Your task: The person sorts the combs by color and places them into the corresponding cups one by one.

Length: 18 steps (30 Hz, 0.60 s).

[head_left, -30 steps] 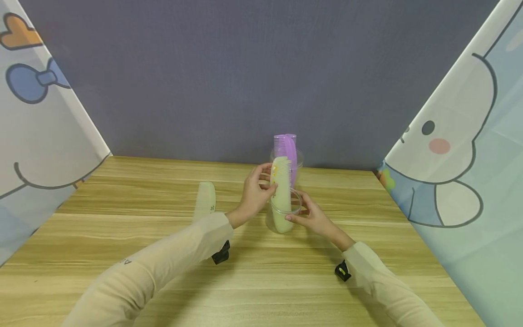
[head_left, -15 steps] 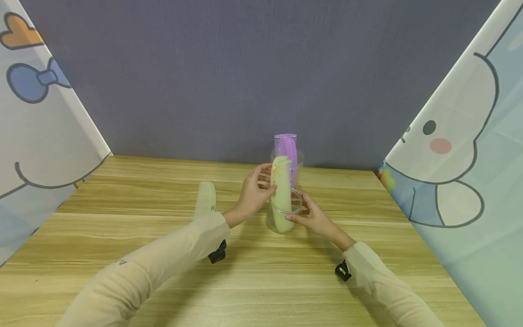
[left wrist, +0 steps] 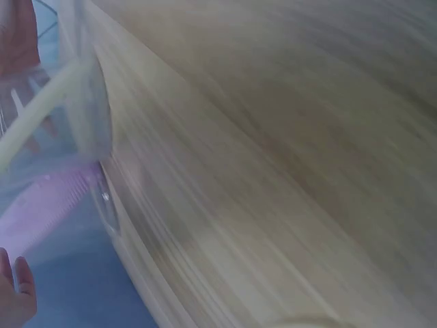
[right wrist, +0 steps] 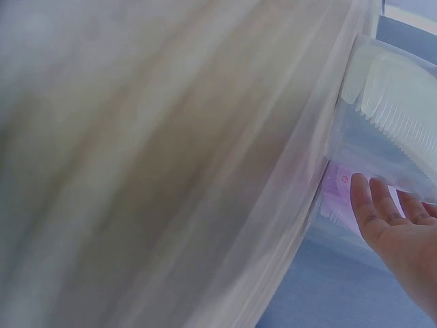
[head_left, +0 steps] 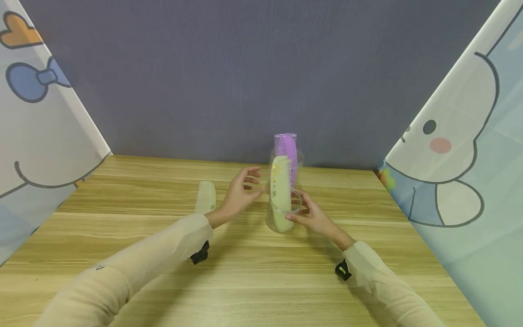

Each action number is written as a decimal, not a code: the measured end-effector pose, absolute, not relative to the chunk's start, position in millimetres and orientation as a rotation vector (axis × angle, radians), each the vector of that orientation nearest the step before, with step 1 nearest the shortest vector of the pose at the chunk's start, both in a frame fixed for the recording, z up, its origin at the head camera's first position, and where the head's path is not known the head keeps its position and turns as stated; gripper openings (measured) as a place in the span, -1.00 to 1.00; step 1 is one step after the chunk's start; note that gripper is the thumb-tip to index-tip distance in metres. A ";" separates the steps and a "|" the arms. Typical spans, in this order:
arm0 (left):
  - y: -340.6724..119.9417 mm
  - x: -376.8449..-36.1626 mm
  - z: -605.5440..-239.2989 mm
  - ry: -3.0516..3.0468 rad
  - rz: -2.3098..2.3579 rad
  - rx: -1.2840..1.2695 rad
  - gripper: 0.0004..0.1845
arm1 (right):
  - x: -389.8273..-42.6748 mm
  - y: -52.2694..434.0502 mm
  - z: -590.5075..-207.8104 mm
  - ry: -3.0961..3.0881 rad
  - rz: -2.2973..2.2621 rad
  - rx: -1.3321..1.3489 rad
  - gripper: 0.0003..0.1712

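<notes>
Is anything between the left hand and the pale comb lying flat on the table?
Nothing visible. The left hand hovers open just right of the flat pale comb, with only bare table between them; both cups stand on its other side.

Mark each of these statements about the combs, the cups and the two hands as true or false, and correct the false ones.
1. The left hand grips the pale green comb. False: its fingers are spread and apart from the comb.
2. The right hand holds the near clear cup. True.
3. The purple comb lies flat on the table. False: it stands upright in the far clear cup.
4. Another pale comb lies on the table, left of the left hand. True.
5. The pale green comb stands in the near clear cup. True.
</notes>
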<state>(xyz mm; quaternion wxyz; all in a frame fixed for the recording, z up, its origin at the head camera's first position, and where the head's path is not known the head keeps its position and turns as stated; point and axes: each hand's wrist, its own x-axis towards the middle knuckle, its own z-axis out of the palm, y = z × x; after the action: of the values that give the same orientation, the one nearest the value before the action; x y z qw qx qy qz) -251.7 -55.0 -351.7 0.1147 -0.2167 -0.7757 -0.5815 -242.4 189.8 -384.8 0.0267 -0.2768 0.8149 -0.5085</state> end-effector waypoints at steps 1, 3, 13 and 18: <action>-58.3 -252.2 -352.6 -2.286 -1.698 -0.634 -0.42 | -242.5 190.0 -384.9 2.516 -1.572 -0.857 -0.17; -65.2 -253.4 -355.5 -2.302 -1.673 -0.632 -0.43 | -242.6 190.4 -385.1 2.513 -1.574 -0.858 -0.17; -101.3 -265.5 -375.3 -2.429 -1.430 -0.520 -0.41 | -244.3 190.7 -386.4 2.515 -1.568 -0.867 -0.17; -118.5 -272.2 -379.3 -2.510 -1.297 -0.429 -0.38 | -245.1 191.0 -387.2 2.523 -1.556 -0.855 -0.17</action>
<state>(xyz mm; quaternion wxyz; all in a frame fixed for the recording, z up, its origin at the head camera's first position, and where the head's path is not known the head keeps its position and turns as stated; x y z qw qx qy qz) -272.2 -118.5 -379.3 0.1417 -0.1485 -0.8695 -0.4493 -245.1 191.0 -387.2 0.0281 -0.2771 0.8174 -0.5042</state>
